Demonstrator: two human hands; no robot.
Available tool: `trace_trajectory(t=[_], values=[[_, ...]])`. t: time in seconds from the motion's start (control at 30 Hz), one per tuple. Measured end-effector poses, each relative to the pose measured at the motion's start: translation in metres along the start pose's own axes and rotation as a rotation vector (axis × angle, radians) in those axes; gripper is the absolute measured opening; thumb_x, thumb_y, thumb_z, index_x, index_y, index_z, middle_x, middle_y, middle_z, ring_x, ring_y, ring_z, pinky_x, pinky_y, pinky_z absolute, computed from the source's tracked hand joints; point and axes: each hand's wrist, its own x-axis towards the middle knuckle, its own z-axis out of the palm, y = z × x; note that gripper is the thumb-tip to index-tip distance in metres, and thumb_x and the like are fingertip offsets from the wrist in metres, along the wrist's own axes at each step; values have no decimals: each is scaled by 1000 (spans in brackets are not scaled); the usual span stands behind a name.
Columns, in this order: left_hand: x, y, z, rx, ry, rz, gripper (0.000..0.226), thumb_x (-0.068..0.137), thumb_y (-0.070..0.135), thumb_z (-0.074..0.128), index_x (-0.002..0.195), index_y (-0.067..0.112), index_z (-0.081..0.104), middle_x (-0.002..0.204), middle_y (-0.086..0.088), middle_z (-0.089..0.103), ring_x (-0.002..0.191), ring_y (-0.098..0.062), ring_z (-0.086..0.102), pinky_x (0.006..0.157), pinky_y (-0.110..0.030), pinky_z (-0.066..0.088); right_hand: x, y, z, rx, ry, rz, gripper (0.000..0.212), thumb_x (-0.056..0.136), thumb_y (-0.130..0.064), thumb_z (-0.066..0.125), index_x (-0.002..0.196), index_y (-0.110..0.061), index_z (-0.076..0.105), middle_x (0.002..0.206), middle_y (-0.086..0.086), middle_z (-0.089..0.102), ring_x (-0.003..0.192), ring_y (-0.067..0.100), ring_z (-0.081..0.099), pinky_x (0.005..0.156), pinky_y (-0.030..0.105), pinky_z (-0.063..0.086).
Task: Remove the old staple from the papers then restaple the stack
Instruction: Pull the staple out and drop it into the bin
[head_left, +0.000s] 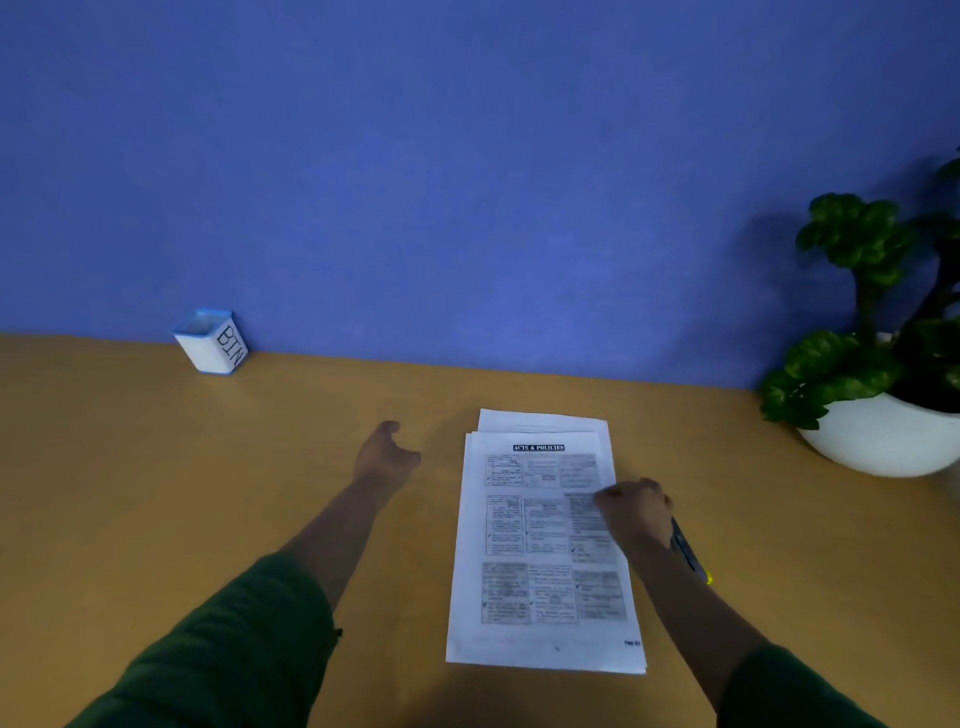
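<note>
While the stack of white printed papers lies flat on the tan wooden desk, sheets slightly fanned at the top, the right hand sits at its right edge, fingers curled round a dark tool with a yellow tip; left hand hovers left of the papers, fingers loosely relaxed, holding nothing; white blue-rimmed cup marked BIN far left by the blue wall; green plant in a white bowl pot far right.

Tan wooden tabletop, stack of white printed papers at centre, small white blue-rimmed container marked BIN at ten o'clock, white round plant pot at three o'clock
</note>
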Motion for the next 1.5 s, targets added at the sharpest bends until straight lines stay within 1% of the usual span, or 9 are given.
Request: trace_trajectory(t=[0.07,0.27,0.47,0.7,0.8,1.03,1.17,1.37,1.5], values=[[0,-6,0,6,17,-12,60,81,7,66,137,9,45,124,-20,59,105,-33,61,88,-39,48,4,-3,0,-56,34,-78,22,81,-30,54,84,-18,73,132,11,52,129,29,39,96,37,36],[-8,-19,3,67,42,-7,58,83,8,65,138,9,45,129,-21,57,111,-34,60,89,-40,50,-2,-41,-14,91,48,-292,18,86,-30,61,89,-17,73,140,6,49,133,22,36,99,30,37],[-20,-34,-4,181,93,-7,55,84,14,65,136,12,47,132,-17,57,115,-31,58,90,-36,48,-2,-76,0,157,-4,-404,12,83,-24,66,85,-16,75,139,4,50,132,21,39,99,26,31],[-18,-63,-43,221,101,-56,54,88,18,62,138,12,44,128,-17,59,112,-31,60,88,-39,50,-19,-118,38,190,-58,-496,10,81,-21,67,79,-15,74,133,4,55,128,22,44,96,31,39],[-2,-79,-65,235,95,-57,55,88,20,62,139,14,43,130,-15,58,114,-30,59,90,-37,49,-29,-143,61,201,-71,-529,8,80,-18,66,79,-14,73,129,4,58,126,23,46,92,27,39],[61,-137,-136,265,29,-9,57,86,22,61,139,16,42,128,-11,59,115,-28,58,88,-35,50,-55,-221,137,167,-21,-511,12,80,-18,67,83,-10,75,129,8,59,122,23,52,101,27,37],[98,-175,-191,316,49,13,59,81,25,64,137,17,45,130,-12,58,124,-29,51,98,-37,47,-77,-275,192,145,-49,-505,15,79,-15,68,87,-5,76,126,12,61,119,22,55,100,24,36],[150,-234,-266,357,44,-57,62,80,29,64,139,22,43,134,-8,53,128,-25,47,101,-36,44,-106,-351,260,149,-64,-486,15,80,-15,68,86,-3,75,121,11,64,115,22,58,92,19,37],[178,-255,-290,435,52,6,64,86,36,59,143,19,36,145,-5,40,139,-22,30,108,-38,33,-111,-391,287,151,-142,-460,18,82,-18,65,92,-6,73,110,7,70,104,21,63,80,20,39]])
